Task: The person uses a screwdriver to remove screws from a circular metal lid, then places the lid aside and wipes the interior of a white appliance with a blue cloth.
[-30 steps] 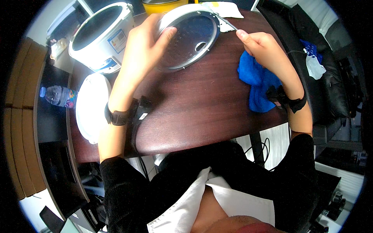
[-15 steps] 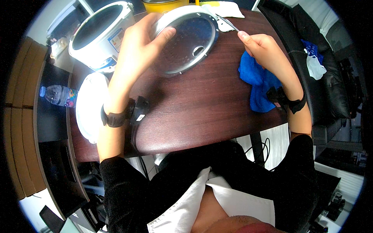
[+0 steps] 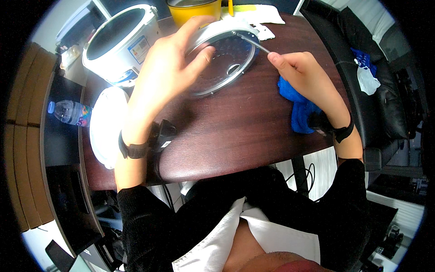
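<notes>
My left hand [image 3: 170,68] grips the left side of a round lid [image 3: 248,51] with a white outer wall, a metal ring and a dark see-through middle. Its thumb lies over the lid's face; the fingertips behind the rim are hidden. Between the thumb and curled fingers of my right hand [image 3: 299,72] is a slim metal tool [image 3: 257,44], whose exact kind I cannot make out. Its tip meets the lid's upper rim. A blue cloth [image 3: 301,115] lies on the table beneath my right wrist.
A white rice cooker body [image 3: 106,68] stands at the far left, with a white oval piece [image 3: 106,136] nearer me. Behind the lid are a yellow pot [image 3: 186,17] and a white sheet [image 3: 267,14]. A plastic bottle [image 3: 68,112] lies beyond the dark table's [image 3: 226,136] left edge.
Both hands have come slightly nearer to me, and the lid has shifted down with my left hand. My right hand has moved left, bringing the tool's tip farther onto the rim.
</notes>
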Motion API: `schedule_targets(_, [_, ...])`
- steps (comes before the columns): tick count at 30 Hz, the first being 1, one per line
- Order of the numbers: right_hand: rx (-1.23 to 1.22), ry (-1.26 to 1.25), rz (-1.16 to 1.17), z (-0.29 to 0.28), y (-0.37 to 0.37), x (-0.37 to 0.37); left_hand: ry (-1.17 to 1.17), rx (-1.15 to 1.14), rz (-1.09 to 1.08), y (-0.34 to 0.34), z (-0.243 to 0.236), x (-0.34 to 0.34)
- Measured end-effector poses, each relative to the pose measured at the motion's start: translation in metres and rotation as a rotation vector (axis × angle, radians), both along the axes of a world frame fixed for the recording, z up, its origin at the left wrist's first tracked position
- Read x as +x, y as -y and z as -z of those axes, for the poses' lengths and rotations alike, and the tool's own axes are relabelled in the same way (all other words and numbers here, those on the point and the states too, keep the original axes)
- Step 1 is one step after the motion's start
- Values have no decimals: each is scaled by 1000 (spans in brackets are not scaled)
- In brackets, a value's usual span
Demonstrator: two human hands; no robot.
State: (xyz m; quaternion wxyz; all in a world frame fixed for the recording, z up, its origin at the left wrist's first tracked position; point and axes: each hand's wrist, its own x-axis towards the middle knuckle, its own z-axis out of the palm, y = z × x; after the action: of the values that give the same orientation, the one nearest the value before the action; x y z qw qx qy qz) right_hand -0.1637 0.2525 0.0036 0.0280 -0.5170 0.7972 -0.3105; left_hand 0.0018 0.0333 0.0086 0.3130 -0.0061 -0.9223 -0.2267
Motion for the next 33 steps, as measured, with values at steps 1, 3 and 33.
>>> schedule_targets(1, [12, -13, 6, -3, 0, 4, 8, -14, -14, 0, 0, 0])
schedule_targets(3, [17, -63, 20, -4, 2, 7, 23, -41, -43, -1, -1, -1])
schedule_targets(33, [235, 1115, -244, 3, 21, 26, -127, -35, -41, -1, 7, -5])
